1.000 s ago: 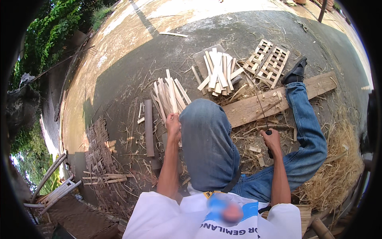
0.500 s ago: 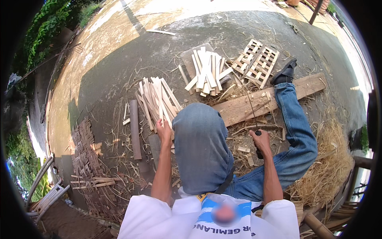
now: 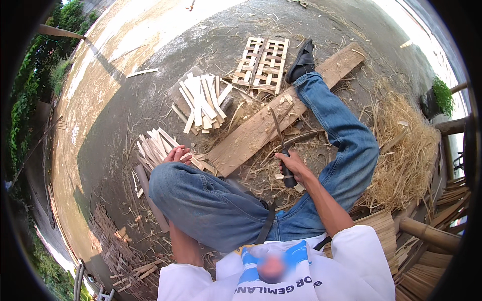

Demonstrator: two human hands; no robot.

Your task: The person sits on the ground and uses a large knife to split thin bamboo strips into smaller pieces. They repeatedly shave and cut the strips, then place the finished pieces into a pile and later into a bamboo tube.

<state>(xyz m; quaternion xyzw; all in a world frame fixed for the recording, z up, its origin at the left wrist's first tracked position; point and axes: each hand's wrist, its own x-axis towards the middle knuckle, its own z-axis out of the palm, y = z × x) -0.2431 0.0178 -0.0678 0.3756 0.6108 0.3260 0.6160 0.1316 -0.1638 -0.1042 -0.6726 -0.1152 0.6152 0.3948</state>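
Note:
My right hand (image 3: 295, 168) is closed round the black handle of a knife (image 3: 275, 125), whose long narrow blade points away from me over a wooden plank (image 3: 236, 143). Beyond my raised left knee, my left hand (image 3: 178, 154) shows curled fingers beside a bundle of pale bamboo strips (image 3: 150, 146). The knee hides part of that hand, and I cannot make out what its fingers hold. A strip end (image 3: 206, 165) shows just right of it, at the near end of the plank.
A second stack of strips (image 3: 203, 103) lies farther off, near a woven lattice panel (image 3: 261, 65). My right foot (image 3: 303, 61) is by the plank. Shavings heap (image 3: 401, 150) at right; a brown woven mat (image 3: 113, 246) and a dark pole (image 3: 150, 198) lie at left.
My view has turned right and my left knee has tipped to the left. The left hand has shifted toward the near end of the plank. The knife stays in my right hand, its blade now tilted left.

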